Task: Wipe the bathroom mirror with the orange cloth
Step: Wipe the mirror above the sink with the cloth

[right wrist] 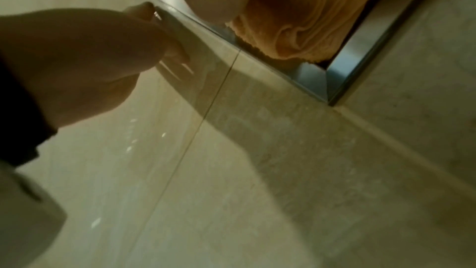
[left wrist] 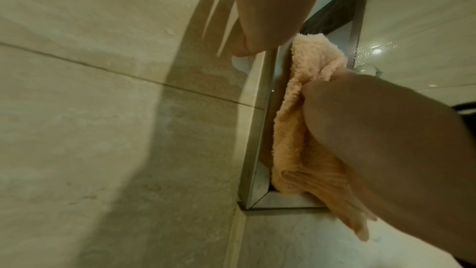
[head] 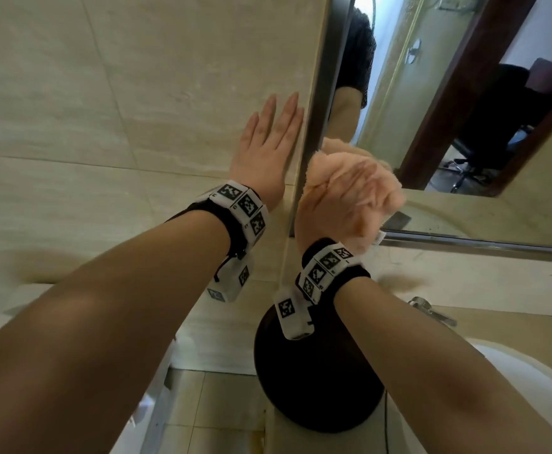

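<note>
The orange cloth (head: pixel 325 170) is bunched against the bathroom mirror (head: pixel 448 103) at its lower left corner. My right hand (head: pixel 343 204) grips the cloth and presses it to the glass. In the left wrist view the cloth (left wrist: pixel 296 125) sits in the corner of the bevelled mirror frame (left wrist: pixel 255 146). The right wrist view shows the cloth (right wrist: pixel 296 25) folded under my palm. My left hand (head: pixel 268 139) lies flat on the tiled wall just left of the mirror's edge, fingers straight, holding nothing.
Beige wall tiles (head: pixel 104 109) fill the left side. A round dark object (head: pixel 317 381) stands on the counter below my right wrist. A chrome tap (head: pixel 431 309) and a white basin (head: pixel 530 388) lie at the lower right. The mirror reflects a doorway.
</note>
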